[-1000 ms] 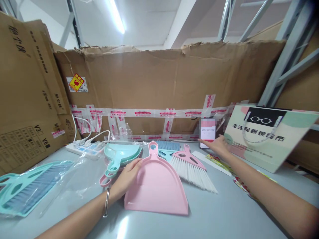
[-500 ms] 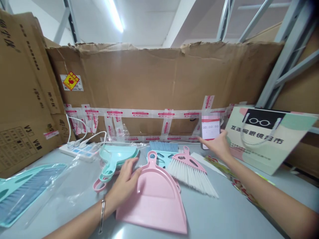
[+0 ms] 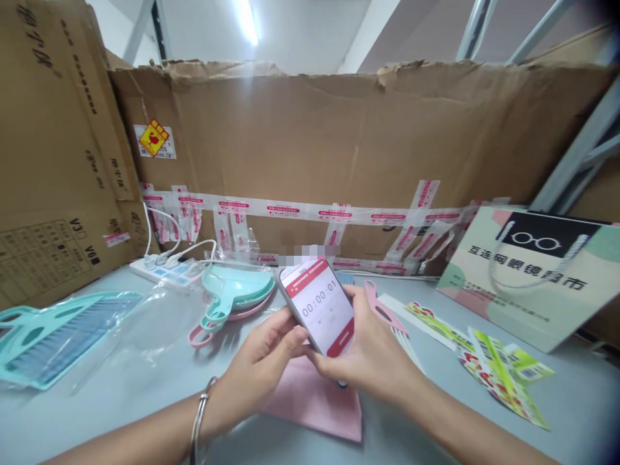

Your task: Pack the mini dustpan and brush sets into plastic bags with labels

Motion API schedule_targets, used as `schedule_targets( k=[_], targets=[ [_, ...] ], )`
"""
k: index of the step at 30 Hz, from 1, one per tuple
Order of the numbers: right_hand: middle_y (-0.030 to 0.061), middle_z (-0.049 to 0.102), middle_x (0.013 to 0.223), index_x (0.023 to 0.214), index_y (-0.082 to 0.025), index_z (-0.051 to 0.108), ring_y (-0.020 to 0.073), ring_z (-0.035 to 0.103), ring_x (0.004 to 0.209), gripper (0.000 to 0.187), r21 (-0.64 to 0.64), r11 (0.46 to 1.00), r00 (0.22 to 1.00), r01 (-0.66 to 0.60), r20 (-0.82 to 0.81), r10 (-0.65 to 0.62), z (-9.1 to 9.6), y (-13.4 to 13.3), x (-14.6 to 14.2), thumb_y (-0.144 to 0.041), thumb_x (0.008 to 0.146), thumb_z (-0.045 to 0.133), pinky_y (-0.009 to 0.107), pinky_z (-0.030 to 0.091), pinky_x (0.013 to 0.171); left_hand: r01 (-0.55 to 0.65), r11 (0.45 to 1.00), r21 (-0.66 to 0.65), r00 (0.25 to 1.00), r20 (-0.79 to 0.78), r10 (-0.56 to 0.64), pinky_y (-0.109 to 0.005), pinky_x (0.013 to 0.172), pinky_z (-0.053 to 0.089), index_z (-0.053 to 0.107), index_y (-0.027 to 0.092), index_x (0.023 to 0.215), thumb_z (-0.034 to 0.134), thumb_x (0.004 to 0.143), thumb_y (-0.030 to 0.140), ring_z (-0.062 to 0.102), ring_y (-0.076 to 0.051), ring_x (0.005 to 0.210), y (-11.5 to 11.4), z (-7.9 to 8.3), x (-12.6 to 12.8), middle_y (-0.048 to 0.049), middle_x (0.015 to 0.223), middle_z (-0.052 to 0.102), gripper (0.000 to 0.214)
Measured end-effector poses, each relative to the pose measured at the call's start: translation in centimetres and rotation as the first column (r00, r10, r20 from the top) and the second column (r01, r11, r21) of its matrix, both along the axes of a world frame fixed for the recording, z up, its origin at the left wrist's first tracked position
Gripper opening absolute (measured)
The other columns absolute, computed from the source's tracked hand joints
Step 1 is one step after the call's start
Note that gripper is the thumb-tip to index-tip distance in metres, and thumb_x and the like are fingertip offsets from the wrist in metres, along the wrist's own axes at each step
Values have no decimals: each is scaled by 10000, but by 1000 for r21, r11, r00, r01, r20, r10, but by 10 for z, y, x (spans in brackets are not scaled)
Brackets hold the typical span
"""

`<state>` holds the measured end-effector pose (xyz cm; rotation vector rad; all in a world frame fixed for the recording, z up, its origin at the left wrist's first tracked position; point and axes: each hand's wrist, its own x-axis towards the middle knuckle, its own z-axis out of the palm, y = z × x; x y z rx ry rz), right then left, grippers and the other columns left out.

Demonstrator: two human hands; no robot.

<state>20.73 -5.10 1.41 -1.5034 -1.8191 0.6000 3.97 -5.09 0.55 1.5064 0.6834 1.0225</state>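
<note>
While our right hand has its fingers clamped on the smartphone, our left hand meets the phone's left edge, though we cannot tell whether those fingers grip it. We have the phone tilted above the pink dustpan, which lies partly hidden on the table, and its screen reads 00:00:01. Just to our right is the pink brush; to our left sit the stacked teal dustpans, near a white power strip.
</note>
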Motion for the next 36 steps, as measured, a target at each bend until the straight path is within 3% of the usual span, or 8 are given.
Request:
schedule_targets(
  k=[3,6,10,15,20,23,27,36],
  targets=[
    [105,596,978,1151,-218,303,264,598,810,771,-84,995,999,-46,-28,43,0,-2,-9,-472,542,702,378,452,648,-83,988,-126,994,57,91,-372,790,519,538,188,1197,542,812,395,614,-248,955,2,-2,-3,-107,1165,606,437],
    [118,568,1069,1177,-219,304,283,575,915,833,-172,981,993,-92,-90,78,4,-5,-9,-494,518,733,407,452,723,-90,972,-217,993,52,104,-357,753,528,556,176,1166,563,801,390,635,-233,899,6,-2,-9,-114,1129,625,423],
    [102,567,1107,1282,-243,209,253,588,916,935,-336,904,930,-266,-337,148,4,-8,0,-466,551,748,406,466,764,-31,959,-282,996,74,54,-342,739,526,559,176,1157,574,797,381,636,-224,900,13,-1,-16,-119,1107,634,415],
    [77,553,1195,1375,-312,131,220,588,978,927,-340,751,651,-567,-743,155,-13,-8,14,-449,652,694,386,465,832,37,943,-331,995,101,-4,-336,735,516,567,159,1142,588,785,387,647,-215,865,18,-3,-19,-130,1054,654,424],
    [85,552,1217,1399,-372,-10,224,624,893,929,-311,552,409,-773,-911,59,-29,-15,16,-462,720,618,350,518,648,52,948,-314,997,69,-32,-248,645,499,594,152,1101,593,781,391,649,-152,741,22,-6,-21,-116,985,676,399],
    [86,493,1298,1400,-383,-25,224,608,947,886,-307,570,360,-762,-933,-21,-27,-22,12,-418,760,586,363,519,691,55,953,-297,997,59,-39,-227,624,490,594,161,1107,592,783,389,636,-126,692,23,-6,-22,-100,945,684,397],
    [81,506,1287,1403,-394,15,224,617,909,858,-335,628,376,-702,-924,-72,-23,-26,8,-412,757,579,378,529,675,52,963,-266,999,28,-46,-239,640,495,595,176,1111,575,796,385,639,-136,718,22,-7,-22,-94,976,675,378],
    [76,554,1218,1400,-401,23,232,625,881,911,-337,656,357,-675,-928,-108,-33,-25,7,-331,724,630,380,545,650,17,977,-211,1000,9,-16,-283,683,517,532,213,1205,534,829,363,625,-207,899,19,-7,-21,-104,1128,617,405]
  ],
)
